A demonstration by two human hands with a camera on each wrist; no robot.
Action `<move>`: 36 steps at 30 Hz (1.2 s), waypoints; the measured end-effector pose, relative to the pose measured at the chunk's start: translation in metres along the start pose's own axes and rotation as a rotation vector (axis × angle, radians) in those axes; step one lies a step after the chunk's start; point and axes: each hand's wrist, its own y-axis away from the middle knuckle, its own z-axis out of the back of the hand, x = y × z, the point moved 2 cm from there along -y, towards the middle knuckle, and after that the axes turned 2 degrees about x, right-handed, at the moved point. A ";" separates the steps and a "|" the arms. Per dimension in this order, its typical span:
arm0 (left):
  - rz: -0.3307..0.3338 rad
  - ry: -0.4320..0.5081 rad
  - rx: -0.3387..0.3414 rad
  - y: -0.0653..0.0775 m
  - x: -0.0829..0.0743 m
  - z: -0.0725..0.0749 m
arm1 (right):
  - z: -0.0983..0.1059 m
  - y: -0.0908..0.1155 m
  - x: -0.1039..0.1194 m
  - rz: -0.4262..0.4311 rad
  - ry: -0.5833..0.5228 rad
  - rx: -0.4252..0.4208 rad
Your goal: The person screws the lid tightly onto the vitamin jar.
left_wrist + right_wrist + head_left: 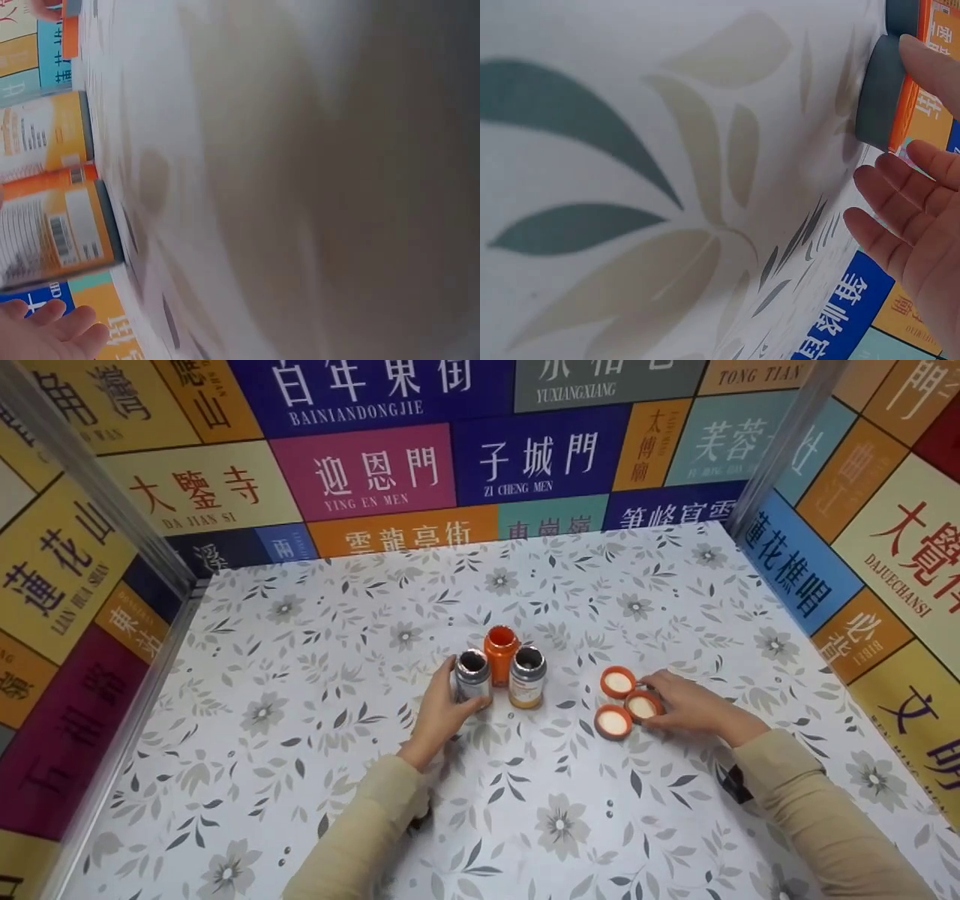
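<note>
Three uncapped supplement bottles stand together in the head view. The left bottle (473,682), grey-topped with a label and barcode, is held by my left hand (441,709), thumb across its front. Behind is the orange bottle (500,649); beside it stands the right bottle (526,679), grey above and yellow below. Further right, three lids lie with white liners up: a back lid (618,682), a front lid (613,723) and a right lid (643,706). My right hand (694,705) pinches the right lid between thumb and fingers; its grey outer side (879,94) shows in the right wrist view.
A white cloth (360,810) with grey flowers and leaves covers the table. Colourful panels (360,469) with printed characters rise along the back and both sides, with metal posts (784,450) at the corners.
</note>
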 end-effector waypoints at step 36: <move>0.041 0.059 0.037 0.004 -0.004 -0.003 | 0.014 -0.004 0.021 0.002 0.005 -0.004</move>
